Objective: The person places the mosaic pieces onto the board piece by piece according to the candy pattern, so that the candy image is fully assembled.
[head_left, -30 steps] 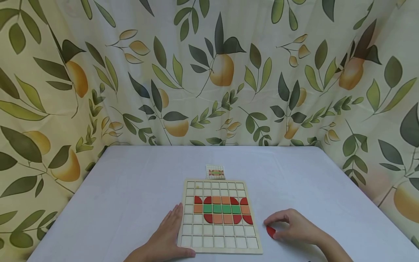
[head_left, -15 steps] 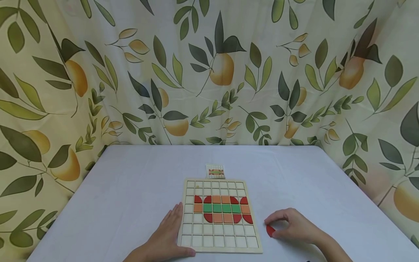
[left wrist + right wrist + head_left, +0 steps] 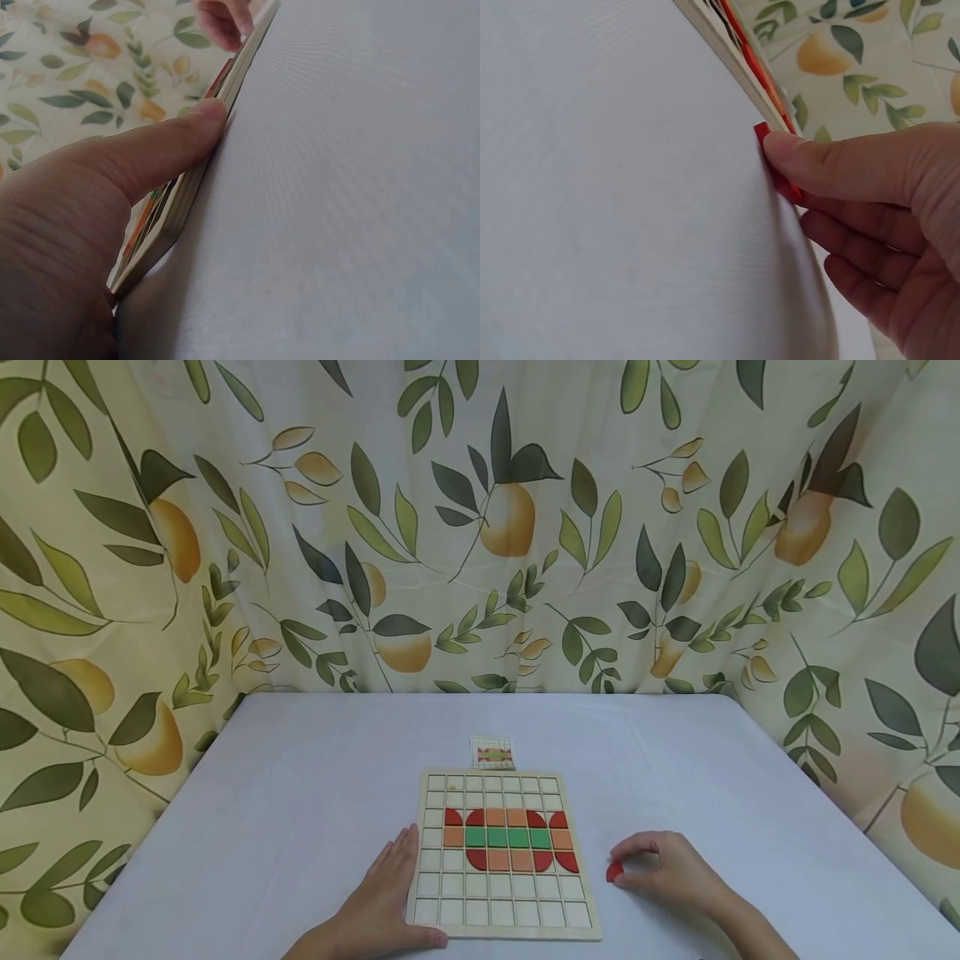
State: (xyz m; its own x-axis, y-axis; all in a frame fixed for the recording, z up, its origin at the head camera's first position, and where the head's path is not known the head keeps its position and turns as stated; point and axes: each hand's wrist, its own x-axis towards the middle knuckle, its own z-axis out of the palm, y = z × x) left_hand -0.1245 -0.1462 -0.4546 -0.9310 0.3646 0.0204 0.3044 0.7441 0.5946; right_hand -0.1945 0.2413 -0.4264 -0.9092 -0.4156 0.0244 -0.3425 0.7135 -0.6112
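A wooden grid board [image 3: 502, 935] lies at the table's front middle. Set in its cells are flat tiles: a row of green squares [image 3: 498, 838], orange squares above and below, and red rounded-corner pieces. My left hand [image 3: 378, 893] rests along the board's left side with straight fingers, its thumb at the front edge; the left wrist view shows that thumb [image 3: 161, 154] against the rim. To the right of the board, my right hand [image 3: 671, 872] pinches a red tile [image 3: 614, 871] between thumb and fingers. In the right wrist view the red tile [image 3: 776, 169] is partly covered by the thumb.
A small pattern card [image 3: 492, 752] with a similar coloured design lies just behind the board. White cloth [image 3: 315, 777] covers the table. A curtain [image 3: 465, 610] printed with fruit and leaves hangs behind and at both sides.
My right hand has turned the red tile and shifted it slightly away from me, so less of the tile shows. The left hand and the board have stayed still.
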